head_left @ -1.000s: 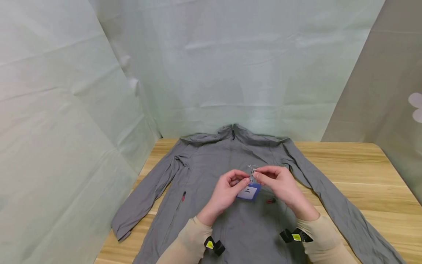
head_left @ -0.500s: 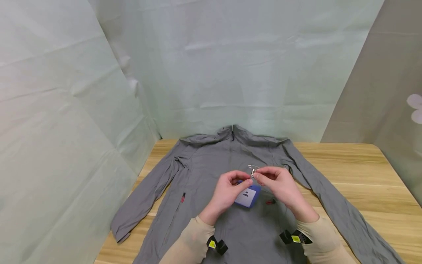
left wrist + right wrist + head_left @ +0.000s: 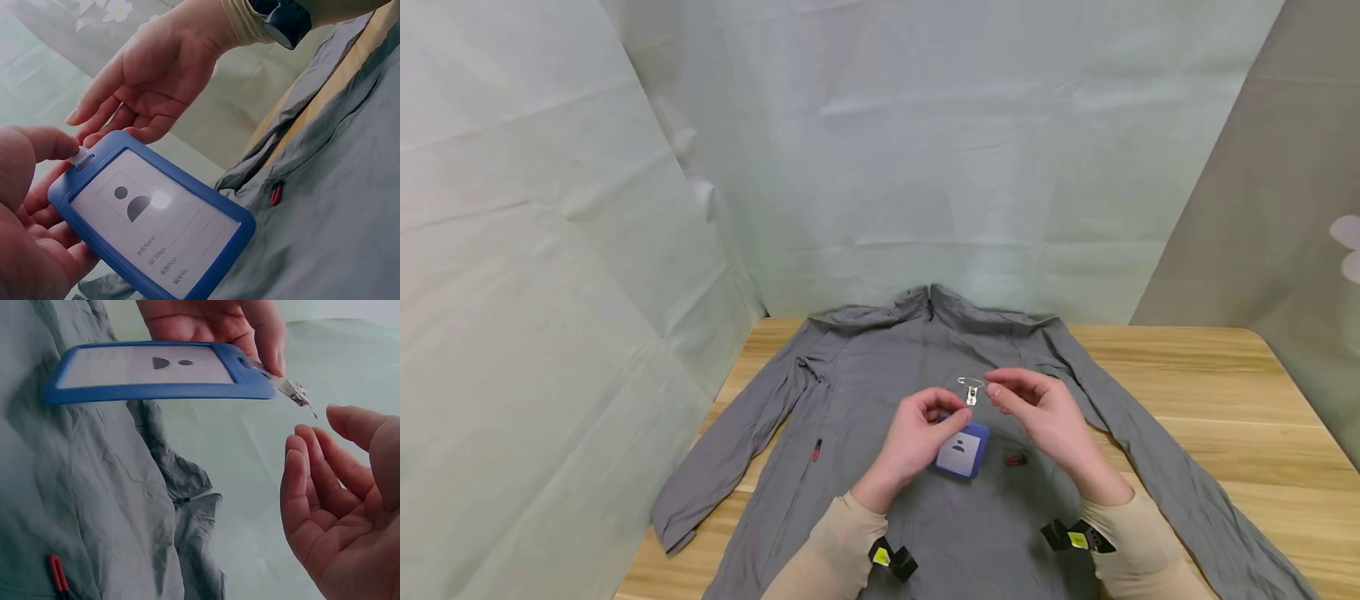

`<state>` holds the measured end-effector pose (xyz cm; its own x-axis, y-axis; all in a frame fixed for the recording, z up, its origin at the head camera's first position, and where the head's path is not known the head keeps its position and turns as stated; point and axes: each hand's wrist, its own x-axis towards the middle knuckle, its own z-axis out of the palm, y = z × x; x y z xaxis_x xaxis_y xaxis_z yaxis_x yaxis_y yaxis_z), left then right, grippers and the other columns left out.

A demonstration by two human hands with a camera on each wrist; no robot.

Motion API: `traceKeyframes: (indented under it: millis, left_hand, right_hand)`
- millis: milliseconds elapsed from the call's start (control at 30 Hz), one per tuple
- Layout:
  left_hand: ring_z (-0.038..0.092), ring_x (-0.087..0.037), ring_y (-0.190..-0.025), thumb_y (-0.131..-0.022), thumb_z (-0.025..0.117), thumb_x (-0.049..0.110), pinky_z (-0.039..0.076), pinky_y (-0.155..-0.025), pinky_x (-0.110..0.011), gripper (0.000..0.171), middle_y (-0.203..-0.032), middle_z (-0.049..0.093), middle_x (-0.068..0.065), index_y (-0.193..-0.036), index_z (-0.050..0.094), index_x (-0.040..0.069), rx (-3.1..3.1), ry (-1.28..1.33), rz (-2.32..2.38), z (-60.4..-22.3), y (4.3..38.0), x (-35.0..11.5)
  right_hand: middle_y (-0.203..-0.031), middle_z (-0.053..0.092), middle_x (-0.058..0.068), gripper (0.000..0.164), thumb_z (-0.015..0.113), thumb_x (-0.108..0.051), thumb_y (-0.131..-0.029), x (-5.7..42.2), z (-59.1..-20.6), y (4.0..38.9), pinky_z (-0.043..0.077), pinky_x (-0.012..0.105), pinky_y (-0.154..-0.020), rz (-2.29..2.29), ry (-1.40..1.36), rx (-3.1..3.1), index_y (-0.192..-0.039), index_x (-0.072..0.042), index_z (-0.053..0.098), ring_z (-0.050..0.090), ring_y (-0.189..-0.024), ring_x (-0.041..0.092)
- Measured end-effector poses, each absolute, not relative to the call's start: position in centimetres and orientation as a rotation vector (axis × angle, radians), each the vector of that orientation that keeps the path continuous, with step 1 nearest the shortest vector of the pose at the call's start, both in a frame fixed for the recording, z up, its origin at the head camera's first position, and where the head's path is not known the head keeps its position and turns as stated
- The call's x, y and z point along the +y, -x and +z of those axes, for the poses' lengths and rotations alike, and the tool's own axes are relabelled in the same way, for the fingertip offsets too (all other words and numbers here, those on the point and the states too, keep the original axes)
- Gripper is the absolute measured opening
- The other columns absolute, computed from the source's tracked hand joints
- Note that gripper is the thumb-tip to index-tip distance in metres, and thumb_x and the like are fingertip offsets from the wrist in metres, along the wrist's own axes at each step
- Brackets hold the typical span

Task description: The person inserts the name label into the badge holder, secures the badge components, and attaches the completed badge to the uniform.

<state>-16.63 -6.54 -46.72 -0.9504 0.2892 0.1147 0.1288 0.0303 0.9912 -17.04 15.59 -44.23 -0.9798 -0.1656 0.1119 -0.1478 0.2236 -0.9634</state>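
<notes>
A blue-framed ID badge (image 3: pixel 961 452) with a white card hangs over the grey jacket (image 3: pixel 880 375). My left hand (image 3: pixel 917 442) pinches its clear strap between thumb and finger, just at the badge's slot in the left wrist view. Beyond those fingertips the strap ends in a metal clip with a safety pin (image 3: pixel 972 392), its pin standing out at the top. My right hand (image 3: pixel 1045 417) is just right of the pin, fingers loosely bent. In the right wrist view a gap shows between its thumb and fingers (image 3: pixel 309 456), with nothing held, and the pin tip is apart from them.
The jacket lies spread on a wooden table (image 3: pixel 1210 383), collar at the back and sleeves out to both sides. Red zipper pulls (image 3: pixel 816 451) show on its front. A pale cloth backdrop (image 3: pixel 880 150) stands behind and at the left.
My right hand has let go of the metal clip and moved slightly right, its thumb and fingers parting. The badge has swung down, and its face shows more fully below my left hand.
</notes>
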Motion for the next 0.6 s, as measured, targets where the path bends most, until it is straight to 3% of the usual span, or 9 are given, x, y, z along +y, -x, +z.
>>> traceKeyframes:
  millis: [167, 333, 600]
  left_hand:
    - [0.068, -0.010, -0.081, -0.100, 0.076, 0.010, 0.053, -0.069, -0.022, 0.012, -0.091, 0.074, 0.000, -0.104, 0.074, -0.002, 2.115, -0.503, 2.032, -46.70, 16.54, -6.58]
    - [0.069, -0.012, -0.083, -0.101, 0.076, 0.012, 0.055, -0.070, -0.023, 0.014, -0.093, 0.074, 0.001, -0.108, 0.073, -0.001, 2.098, -0.507, 2.046, -46.67, 16.50, -6.50]
    - [0.074, -0.016, -0.091, -0.107, 0.068, 0.012, 0.061, -0.085, -0.029, 0.018, -0.099, 0.076, -0.011, -0.113, 0.070, -0.004, 2.099, -0.460, 2.190, -46.64, 16.59, -6.27]
  right_hand:
    - [-0.110, 0.079, 0.005, 0.027, 0.077, -0.028, -0.103, 15.74, -44.20, 17.01, 0.061, 0.032, -0.082, -1.888, 0.354, 2.473, -0.119, -0.007, 0.080, 0.074, -0.096, 0.021]
    - [-0.102, 0.079, 0.006, 0.020, 0.079, -0.020, -0.101, 15.62, -44.02, 16.83, 0.059, 0.028, -0.074, -1.903, 0.362, 2.504, -0.111, -0.004, 0.081, 0.073, -0.089, 0.020]
    - [-0.094, 0.078, 0.009, 0.008, 0.079, -0.011, -0.099, 15.04, -43.72, 16.17, 0.057, 0.025, -0.068, -1.930, 0.343, 2.573, -0.103, -0.005, 0.082, 0.070, -0.078, 0.014]
